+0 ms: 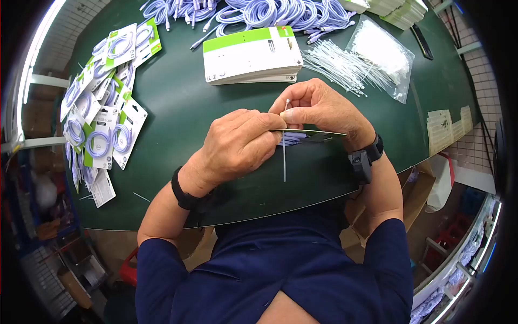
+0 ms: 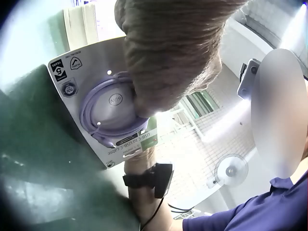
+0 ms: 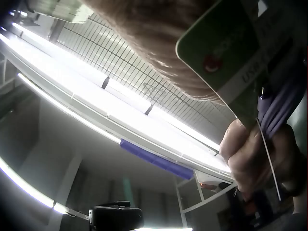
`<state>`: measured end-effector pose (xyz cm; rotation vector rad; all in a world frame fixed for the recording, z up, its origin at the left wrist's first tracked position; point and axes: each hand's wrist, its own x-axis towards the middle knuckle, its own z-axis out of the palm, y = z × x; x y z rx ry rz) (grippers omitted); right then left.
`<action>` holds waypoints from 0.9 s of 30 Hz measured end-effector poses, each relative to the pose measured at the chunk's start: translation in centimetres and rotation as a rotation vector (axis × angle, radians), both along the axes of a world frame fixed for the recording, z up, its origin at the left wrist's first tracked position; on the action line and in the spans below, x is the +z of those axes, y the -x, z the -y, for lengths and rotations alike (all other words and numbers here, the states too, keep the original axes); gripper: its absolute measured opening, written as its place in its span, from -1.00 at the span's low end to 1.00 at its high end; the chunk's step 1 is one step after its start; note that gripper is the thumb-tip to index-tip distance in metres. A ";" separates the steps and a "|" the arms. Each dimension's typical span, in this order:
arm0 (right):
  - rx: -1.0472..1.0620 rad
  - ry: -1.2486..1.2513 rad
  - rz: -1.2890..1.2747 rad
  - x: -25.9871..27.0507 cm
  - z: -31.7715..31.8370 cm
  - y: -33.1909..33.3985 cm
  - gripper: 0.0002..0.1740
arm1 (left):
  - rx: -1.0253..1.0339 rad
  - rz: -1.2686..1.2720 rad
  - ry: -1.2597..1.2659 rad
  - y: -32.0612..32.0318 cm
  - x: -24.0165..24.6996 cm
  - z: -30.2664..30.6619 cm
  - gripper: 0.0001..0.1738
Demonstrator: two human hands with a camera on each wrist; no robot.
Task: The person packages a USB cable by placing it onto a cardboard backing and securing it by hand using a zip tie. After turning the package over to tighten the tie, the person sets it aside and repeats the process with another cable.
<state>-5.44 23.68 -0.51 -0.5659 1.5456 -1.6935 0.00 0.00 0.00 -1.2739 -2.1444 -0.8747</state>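
My left hand (image 1: 240,140) grips a cardboard packaging card (image 1: 324,132), seen nearly edge-on in the head view, with a coiled lilac USB-C cable (image 1: 293,139) against its near face. In the left wrist view the card's printed front (image 2: 65,79) shows the cable loop (image 2: 89,108) and two small holes. A thin white cable tie (image 1: 285,164) hangs down past the coil, its tail pointing toward the table edge. At the card's far side my right hand (image 1: 326,110) pinches the tie near its small head, which sticks up by the thumb tip.
A stack of blank-looking cards (image 1: 251,59) stands ahead on the green table (image 1: 172,108). Loose ties (image 1: 340,65) and a plastic bag of ties (image 1: 383,54) lie right of it. Coiled cables (image 1: 275,13) line the back. Finished-looking carded cables (image 1: 100,140) pile at the left.
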 end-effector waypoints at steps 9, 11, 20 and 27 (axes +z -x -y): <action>-0.040 0.006 0.097 0.0 0.9 -0.3 -0.74 | 0.040 0.125 -0.087 -0.2 0.1 -0.1 -0.78; -0.076 0.009 0.096 0.1 0.9 -0.2 -0.73 | 0.026 0.232 -0.131 0.0 0.1 0.3 -0.74; -0.726 -0.062 -0.604 4.2 -0.1 -0.9 -0.75 | 0.156 0.707 -0.350 0.3 0.5 1.7 -0.81; -0.325 -0.381 -1.332 5.3 4.6 -2.6 -0.85 | 0.235 0.859 -0.241 0.7 0.5 2.2 -0.80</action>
